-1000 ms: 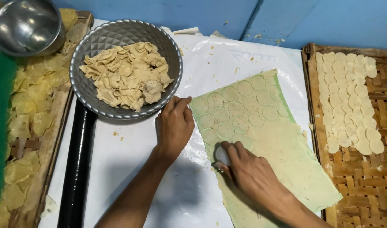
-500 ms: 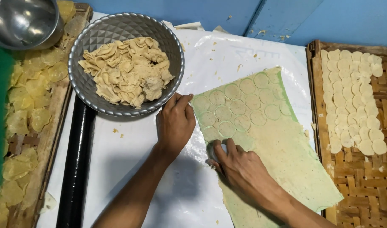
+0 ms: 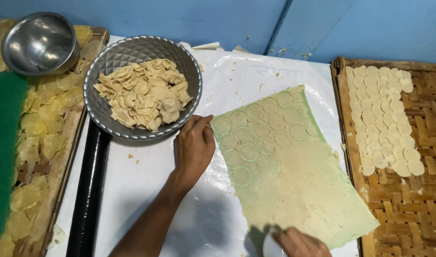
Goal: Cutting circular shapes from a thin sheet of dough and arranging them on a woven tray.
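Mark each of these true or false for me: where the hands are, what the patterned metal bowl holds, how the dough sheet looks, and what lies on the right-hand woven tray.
1. The left hand rests flat beside the thin greenish dough sheet, at its left edge. True.
2. The patterned grey metal bowl is empty. False: it holds a heap of pale dough scraps.
3. Round cut marks cover the sheet's far part only. True.
4. The right hand presses at the sheet's far end. False: it is at the near edge.
5. The woven bamboo tray on the right holds pale dough discs. True.
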